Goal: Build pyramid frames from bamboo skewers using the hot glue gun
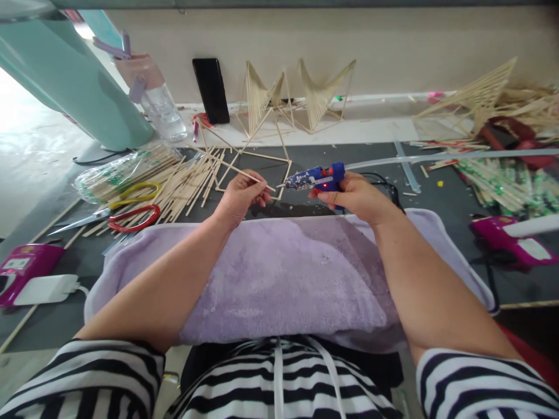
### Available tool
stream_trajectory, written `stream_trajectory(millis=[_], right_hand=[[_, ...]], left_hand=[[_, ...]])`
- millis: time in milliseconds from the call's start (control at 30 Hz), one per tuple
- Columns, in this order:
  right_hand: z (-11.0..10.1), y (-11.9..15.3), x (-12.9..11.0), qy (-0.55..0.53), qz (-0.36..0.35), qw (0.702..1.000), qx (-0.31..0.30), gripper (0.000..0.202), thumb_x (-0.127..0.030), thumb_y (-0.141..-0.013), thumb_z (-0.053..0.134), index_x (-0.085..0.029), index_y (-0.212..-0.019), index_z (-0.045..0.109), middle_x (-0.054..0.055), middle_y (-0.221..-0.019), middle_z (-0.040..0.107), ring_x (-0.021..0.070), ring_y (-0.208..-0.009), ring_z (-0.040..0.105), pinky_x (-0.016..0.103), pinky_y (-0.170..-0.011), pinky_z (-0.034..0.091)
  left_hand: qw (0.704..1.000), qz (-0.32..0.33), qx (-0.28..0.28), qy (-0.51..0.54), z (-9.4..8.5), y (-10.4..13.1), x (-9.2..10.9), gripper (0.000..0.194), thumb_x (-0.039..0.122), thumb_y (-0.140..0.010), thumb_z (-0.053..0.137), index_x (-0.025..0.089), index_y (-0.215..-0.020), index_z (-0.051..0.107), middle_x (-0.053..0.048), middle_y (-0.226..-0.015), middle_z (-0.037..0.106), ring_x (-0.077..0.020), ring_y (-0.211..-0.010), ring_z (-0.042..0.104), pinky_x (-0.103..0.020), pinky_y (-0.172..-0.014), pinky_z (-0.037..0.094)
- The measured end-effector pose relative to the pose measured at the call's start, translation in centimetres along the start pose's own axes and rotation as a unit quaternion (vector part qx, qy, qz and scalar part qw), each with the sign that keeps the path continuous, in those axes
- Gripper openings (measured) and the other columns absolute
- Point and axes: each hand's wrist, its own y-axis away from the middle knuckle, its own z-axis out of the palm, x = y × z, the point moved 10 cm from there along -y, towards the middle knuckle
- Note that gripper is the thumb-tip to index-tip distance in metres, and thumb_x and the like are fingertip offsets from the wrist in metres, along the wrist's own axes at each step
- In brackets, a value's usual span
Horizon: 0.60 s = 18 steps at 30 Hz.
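Note:
My left hand (246,195) pinches a thin wooden stick (238,170) near its end, in front of an open frame of joined sticks (266,157). My right hand (360,196) is wrapped round a blue hot glue gun (325,177) with a small red light lit on its body. The gun's nozzle points left and is close to the tip of the held stick; whether they touch I cannot tell. A long clear glue stick (437,157) runs out of the gun's back to the right. Beneath my forearms lies a lilac cloth (279,279).
Loose sticks (192,183), yellow-and-red-handled scissors (131,209) and a bottle (159,105) lie or stand left. A phone (211,90) and two finished-looking stick models (264,96) stand at the wall. Magenta power strips (26,267) flank the cloth; more sticks (498,180) lie right.

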Motion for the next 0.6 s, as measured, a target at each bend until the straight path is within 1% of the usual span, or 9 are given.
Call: stream_trajectory(millis=[133,267,400,500,600], right_hand=[[0.11,-0.17,0.16,0.028,0.012,1.0,-0.001,0.028,-0.04,-0.073,0.072,-0.025,-0.096,0.068,0.002,-0.088,0.071,0.0132,-0.059,0.053,0.029,-0.054,0.045],[0.35,-0.23,-0.03,0.054,0.016,0.998,-0.006,0.026,-0.039,-0.073,0.072,-0.025,-0.094,0.067,0.001,-0.085,0.07,0.0122,-0.057,0.051,0.029,-0.054,0.045],[0.28,-0.16,-0.16,0.058,0.011,0.998,0.004,0.025,-0.04,-0.076,0.069,-0.027,-0.097,0.067,0.001,-0.085,0.07,0.013,-0.057,0.053,0.03,-0.056,0.045],[0.1,-0.17,-0.06,0.08,0.003,0.997,0.009,0.026,-0.043,-0.078,0.068,-0.028,-0.099,0.068,0.002,-0.085,0.07,0.0137,-0.057,0.054,0.031,-0.057,0.045],[0.17,-0.3,-0.12,0.096,-0.019,0.995,0.003,0.025,-0.045,-0.079,0.066,-0.027,-0.096,0.067,0.002,-0.086,0.069,0.0134,-0.058,0.053,0.031,-0.058,0.045]], left_hand=[[1.0,0.02,0.003,0.002,-0.1,-0.02,0.34,0.018,0.022,-0.078,0.068,0.017,-0.081,0.05,0.003,-0.065,0.064,-0.0082,-0.053,0.064,-0.017,-0.045,0.047],[1.0,0.02,0.002,0.007,-0.29,-0.22,-0.04,0.018,0.026,-0.082,0.066,0.017,-0.081,0.05,0.002,-0.066,0.065,-0.0088,-0.052,0.064,-0.018,-0.044,0.048],[1.0,0.011,0.014,-0.008,-0.52,-0.35,-0.36,0.019,0.032,-0.087,0.061,0.017,-0.08,0.051,0.002,-0.067,0.064,-0.0077,-0.05,0.062,-0.018,-0.043,0.048],[0.999,0.005,0.024,-0.035,-0.7,-0.39,-0.52,0.022,0.035,-0.087,0.061,0.017,-0.078,0.051,0.002,-0.065,0.062,-0.0061,-0.048,0.06,-0.017,-0.042,0.046],[0.999,0.006,0.025,-0.043,-0.79,-0.39,-0.54,0.022,0.034,-0.087,0.061,0.017,-0.077,0.052,0.002,-0.064,0.062,-0.0061,-0.047,0.059,-0.017,-0.042,0.045]])
